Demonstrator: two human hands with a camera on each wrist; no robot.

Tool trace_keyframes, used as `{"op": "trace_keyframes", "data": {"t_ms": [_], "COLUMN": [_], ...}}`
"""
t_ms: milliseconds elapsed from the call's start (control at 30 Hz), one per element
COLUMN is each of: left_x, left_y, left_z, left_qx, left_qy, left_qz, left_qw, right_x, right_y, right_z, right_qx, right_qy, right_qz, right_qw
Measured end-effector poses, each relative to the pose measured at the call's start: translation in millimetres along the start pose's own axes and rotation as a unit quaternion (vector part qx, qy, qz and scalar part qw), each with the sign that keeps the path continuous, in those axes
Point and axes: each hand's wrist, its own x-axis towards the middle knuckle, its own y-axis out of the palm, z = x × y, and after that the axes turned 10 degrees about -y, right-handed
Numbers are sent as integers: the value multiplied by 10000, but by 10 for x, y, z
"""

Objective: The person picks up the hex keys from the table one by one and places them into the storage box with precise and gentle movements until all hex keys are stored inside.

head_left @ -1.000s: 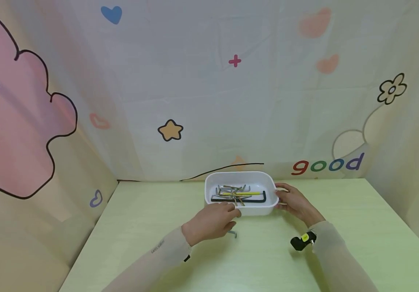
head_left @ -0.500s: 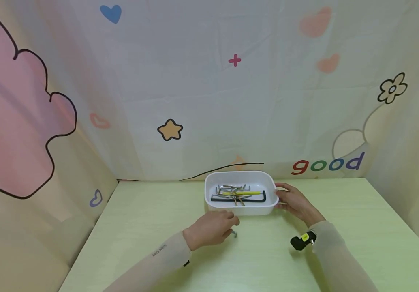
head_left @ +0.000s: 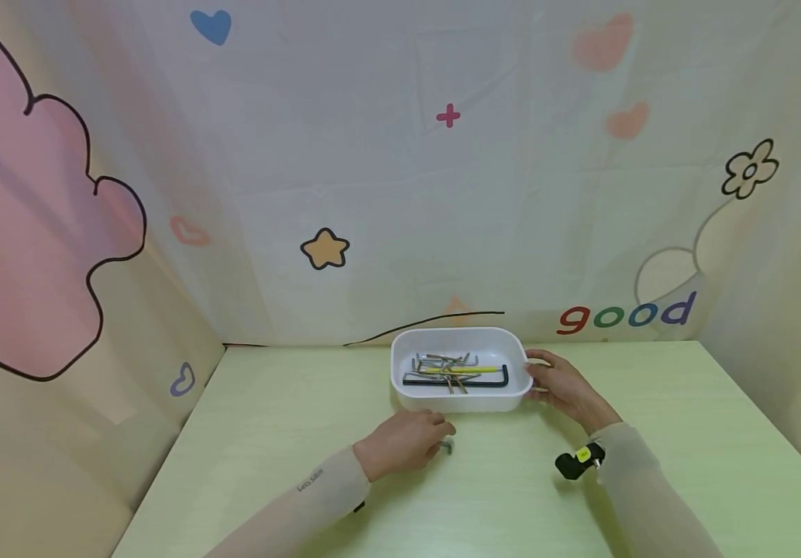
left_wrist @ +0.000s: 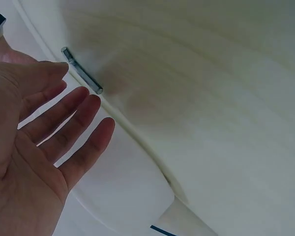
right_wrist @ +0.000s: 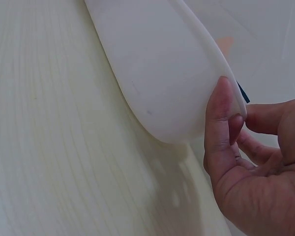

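A small silver hex key lies on the table in front of a white plastic box. My left hand hovers over the hex key from the left. In the left wrist view, the fingers are loosely extended, near the metal hex key but not around it. At the box's right end, my right hand pinches the rim, thumb and fingers on either side of the white wall. Inside the box lie several silver and brassy hex keys, a long black hex key and a yellow-handled one.
The pale green wood-grain table ends at a printed curtain close behind the box. Curtain also hangs along both sides. A black wrist mount sits on the right sleeve.
My left hand has come down and back from the box's front edge toward the table, over the hex key there. The right hand and box have stayed in place.
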Motion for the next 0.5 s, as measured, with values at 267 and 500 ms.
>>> {"op": "trace_keyframes", "data": {"t_ms": [267, 500], "left_x": [33, 49], "left_y": [52, 72], "left_z": [-18, -31], "left_qx": [230, 327], "left_qy": [34, 136], "left_qz": [51, -42], "left_qw": [9997, 9994], "right_x": [-13, -4], "right_y": [-5, 10], "right_z": [4, 0], "right_qx": [-15, 33], "right_qy": [-30, -23], "right_qz": [-7, -4], "right_qw": [10000, 10000]}}
